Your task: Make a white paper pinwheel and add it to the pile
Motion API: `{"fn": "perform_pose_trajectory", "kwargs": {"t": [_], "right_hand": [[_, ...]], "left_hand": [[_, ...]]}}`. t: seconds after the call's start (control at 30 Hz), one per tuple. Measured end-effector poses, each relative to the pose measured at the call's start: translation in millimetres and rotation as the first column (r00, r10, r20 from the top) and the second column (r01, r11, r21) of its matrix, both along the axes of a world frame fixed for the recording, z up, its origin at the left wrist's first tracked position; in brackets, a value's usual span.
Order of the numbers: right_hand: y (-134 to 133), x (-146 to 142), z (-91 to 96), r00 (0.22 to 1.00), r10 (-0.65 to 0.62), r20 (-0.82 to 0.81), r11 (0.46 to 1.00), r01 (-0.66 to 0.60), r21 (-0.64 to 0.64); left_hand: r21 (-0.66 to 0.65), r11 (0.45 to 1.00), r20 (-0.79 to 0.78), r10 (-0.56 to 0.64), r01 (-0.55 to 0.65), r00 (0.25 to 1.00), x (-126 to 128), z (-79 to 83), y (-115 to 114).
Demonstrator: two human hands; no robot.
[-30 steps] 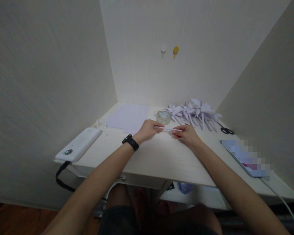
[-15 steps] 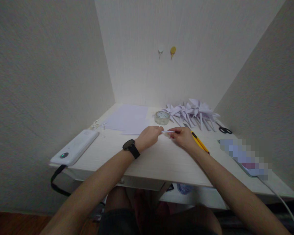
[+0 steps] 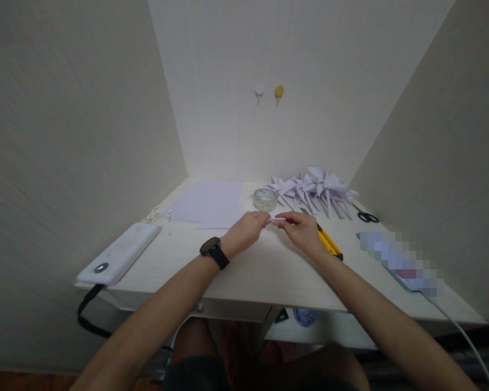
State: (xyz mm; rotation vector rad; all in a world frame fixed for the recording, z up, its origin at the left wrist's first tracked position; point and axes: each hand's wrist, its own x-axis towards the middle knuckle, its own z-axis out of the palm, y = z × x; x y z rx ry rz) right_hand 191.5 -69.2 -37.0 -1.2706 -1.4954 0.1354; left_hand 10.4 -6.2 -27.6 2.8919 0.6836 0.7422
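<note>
My left hand (image 3: 248,229) and my right hand (image 3: 300,228) meet over the middle of the pale wooden desk (image 3: 269,271). Both pinch a thin white rolled paper stick (image 3: 277,220); only a short piece shows between the fingertips. A black watch (image 3: 213,251) sits on my left wrist. A yellow utility knife (image 3: 328,241) lies on the desk just right of my right hand. A roll of clear tape (image 3: 264,199) stands just beyond the hands.
A pile of folded white paper pinwheels (image 3: 313,190) lies at the back right, with black scissors (image 3: 367,216) beside it. White sheets (image 3: 209,202) lie at the back left. A white device (image 3: 118,253) rests on the left edge, a blurred flat object (image 3: 399,259) on the right.
The hands have come closer together, so the paper stick now shows much shorter between them. The utility knife, hidden a second ago, now lies in view beside my right hand.
</note>
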Motion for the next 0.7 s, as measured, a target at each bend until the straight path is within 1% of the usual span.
{"fn": "perform_pose_trajectory", "kwargs": {"t": [0.17,0.33,0.43,0.53,0.7], "right_hand": [[0.1,-2.1,1.6,0.998,-0.021,-0.064,0.999,0.019,-0.035],[1.6,-1.4,0.5,0.996,0.042,-0.083,0.997,-0.047,-0.057],[1.0,-0.2,1.3,0.997,0.062,-0.049,0.997,-0.064,-0.044],[0.1,1.2,2.4,0.999,0.040,0.018,0.999,-0.040,-0.026],[1.8,3.5,-0.8,0.997,0.059,0.047,0.997,-0.057,-0.056]], "left_hand": [[0.028,0.999,0.001,0.020,-0.020,1.000,-1.6,-3.7,0.0],[0.029,0.999,0.006,-0.027,0.027,1.000,0.3,-3.6,-5.1],[0.033,0.999,-0.011,-0.012,0.012,1.000,1.5,-2.1,-6.6],[0.041,0.999,-0.015,0.008,-0.008,1.000,0.8,-1.0,-5.9],[0.064,0.998,-0.062,0.013,-0.009,0.998,-1.4,-0.4,-4.5]]}}
